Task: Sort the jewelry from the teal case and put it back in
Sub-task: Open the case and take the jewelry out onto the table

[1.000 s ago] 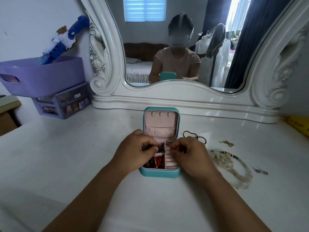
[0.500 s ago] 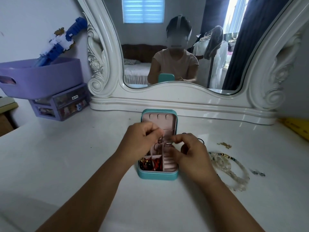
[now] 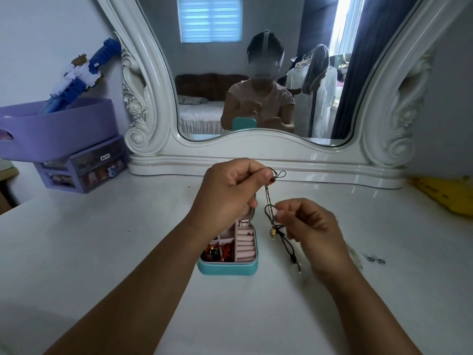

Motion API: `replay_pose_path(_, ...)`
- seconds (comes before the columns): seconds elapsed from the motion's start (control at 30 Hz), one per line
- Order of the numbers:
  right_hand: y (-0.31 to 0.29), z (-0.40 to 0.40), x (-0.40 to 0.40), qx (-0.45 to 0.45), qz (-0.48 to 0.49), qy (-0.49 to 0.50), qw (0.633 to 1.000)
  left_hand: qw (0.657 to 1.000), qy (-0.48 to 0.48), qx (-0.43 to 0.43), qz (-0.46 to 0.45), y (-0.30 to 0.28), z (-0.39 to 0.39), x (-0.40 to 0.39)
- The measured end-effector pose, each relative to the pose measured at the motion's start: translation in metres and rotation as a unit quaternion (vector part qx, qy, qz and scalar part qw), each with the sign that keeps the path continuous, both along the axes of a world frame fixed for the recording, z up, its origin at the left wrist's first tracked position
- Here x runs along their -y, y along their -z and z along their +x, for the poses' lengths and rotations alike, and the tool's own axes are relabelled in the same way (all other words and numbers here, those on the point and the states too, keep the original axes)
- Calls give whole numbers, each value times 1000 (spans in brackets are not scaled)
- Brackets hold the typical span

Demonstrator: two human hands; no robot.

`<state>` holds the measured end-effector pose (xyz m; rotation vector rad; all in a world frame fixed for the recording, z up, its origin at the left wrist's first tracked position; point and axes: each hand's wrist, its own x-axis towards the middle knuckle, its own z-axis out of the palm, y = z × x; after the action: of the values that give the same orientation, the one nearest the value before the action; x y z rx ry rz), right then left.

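Note:
The teal case (image 3: pixel 227 268) lies open on the white dresser, pink inside, with red and dark pieces in its left compartments and ring rolls on the right. My left hand (image 3: pixel 227 193) is raised above the case and pinches the top of a black cord necklace (image 3: pixel 270 213) that hangs down with a small gold charm. My right hand (image 3: pixel 309 226) is lower, to the right of the case, and pinches a loop of the same cord. Part of the lid is hidden behind my left hand.
A small dark piece (image 3: pixel 376 260) and a pale beaded strand (image 3: pixel 357 254) lie on the dresser top right of my right hand. A big white-framed mirror (image 3: pixel 256 149) stands behind. A purple tub (image 3: pixel 58 126) on small drawers (image 3: pixel 84 167) sits far left, a yellow object (image 3: pixel 445 193) far right.
Both hands have risen from the case, drawing the black cord necklace out and up. The left hand went highest; the right moved out to the right of the case.

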<state>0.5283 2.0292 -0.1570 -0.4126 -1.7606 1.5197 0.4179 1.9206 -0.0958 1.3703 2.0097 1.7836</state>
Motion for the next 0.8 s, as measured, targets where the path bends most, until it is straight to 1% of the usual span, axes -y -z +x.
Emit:
replay_pose_path(0.1,-1,21,-21,8,-19,76,997,999,17,-33,-7,-3,11,-2)
replay_pose_path(0.27,3,54,-51,63,17,185,981,998,39,-39,-6,2,25,-4)
replay_pose_path(0.37,10,61,-55,75,26,203,976,998,28,-50,-16,12,30,-6)
replay_pose_path(0.47,17,61,-55,87,41,195,976,998,19,-43,-40,21,34,-7)
replay_pose_path(0.53,19,60,-55,90,53,188,977,996,1,-52,-70,30,32,-10)
replay_pose_path(0.6,20,59,-55,89,58,185,977,990,-18,-71,-119,39,27,-15)
replay_pose_path(0.67,20,59,-55,88,62,183,977,979,-39,-108,-169,46,23,-21)
replay_pose_path(0.8,22,59,-55,83,64,179,978,929,-70,-231,-279,55,19,-32)
